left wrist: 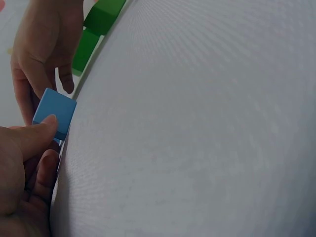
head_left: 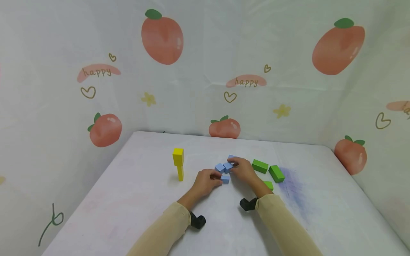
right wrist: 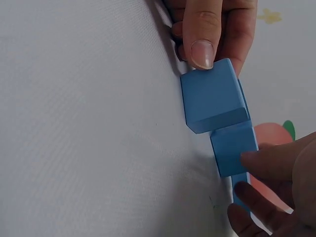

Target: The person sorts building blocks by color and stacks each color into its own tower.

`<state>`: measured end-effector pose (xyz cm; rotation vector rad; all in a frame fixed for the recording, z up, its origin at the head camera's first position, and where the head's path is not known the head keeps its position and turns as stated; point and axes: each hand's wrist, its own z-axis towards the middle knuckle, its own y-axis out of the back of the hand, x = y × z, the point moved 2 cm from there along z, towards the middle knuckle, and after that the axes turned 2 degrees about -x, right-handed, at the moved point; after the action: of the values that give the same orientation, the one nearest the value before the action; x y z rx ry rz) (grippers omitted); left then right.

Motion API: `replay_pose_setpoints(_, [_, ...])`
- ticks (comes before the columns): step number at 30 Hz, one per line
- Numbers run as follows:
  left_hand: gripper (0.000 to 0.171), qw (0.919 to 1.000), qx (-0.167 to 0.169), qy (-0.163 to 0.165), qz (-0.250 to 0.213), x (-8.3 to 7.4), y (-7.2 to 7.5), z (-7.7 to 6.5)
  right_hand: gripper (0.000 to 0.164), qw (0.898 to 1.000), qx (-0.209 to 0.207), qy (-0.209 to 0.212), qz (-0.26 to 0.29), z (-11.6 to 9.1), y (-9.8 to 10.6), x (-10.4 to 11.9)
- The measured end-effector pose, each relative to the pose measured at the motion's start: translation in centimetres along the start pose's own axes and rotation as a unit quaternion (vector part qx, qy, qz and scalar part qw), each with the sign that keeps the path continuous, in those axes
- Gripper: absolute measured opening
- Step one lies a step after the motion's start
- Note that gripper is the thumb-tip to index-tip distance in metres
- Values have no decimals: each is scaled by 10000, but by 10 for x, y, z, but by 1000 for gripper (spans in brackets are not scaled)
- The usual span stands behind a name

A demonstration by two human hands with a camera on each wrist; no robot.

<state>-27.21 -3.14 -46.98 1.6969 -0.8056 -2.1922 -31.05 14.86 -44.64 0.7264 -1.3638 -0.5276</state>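
Several small light-blue blocks lie grouped between the hands at mid-table in the head view. My left hand (head_left: pixel 205 183) holds the nearest blue block (head_left: pixel 225 179) at its left side, thumb against it; that block (right wrist: pixel 212 96) looks large in the right wrist view. From the right, my right hand (head_left: pixel 242 170) pinches another blue block (head_left: pixel 227 167), with its thumb on the face of that block (right wrist: pixel 231 150) and its fingers partly behind. Beside it sits a third blue block (head_left: pixel 219 168). A further blue block (head_left: pixel 232 156) lies behind, partly covered by the right fingers.
Left of the hands stands a yellow stack (head_left: pixel 178 157), a wide block atop a thin upright one. To the right lie green blocks (head_left: pixel 259 166), (head_left: pixel 277 173), and another green block (head_left: pixel 269 185) partly behind the right forearm. A patterned cloth backs the white table (head_left: pixel 128 199).
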Motion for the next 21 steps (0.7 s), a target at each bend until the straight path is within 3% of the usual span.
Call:
replay_pose_setpoints(10, [18, 9999, 51, 122, -23, -1, -1, -1, 37, 10000, 87, 22, -38, -6, 1, -2])
replay_pose_setpoints(21, [18, 10000, -12, 43, 6, 1, -2, 0, 32, 9999, -57, 94, -129, -12, 6, 0])
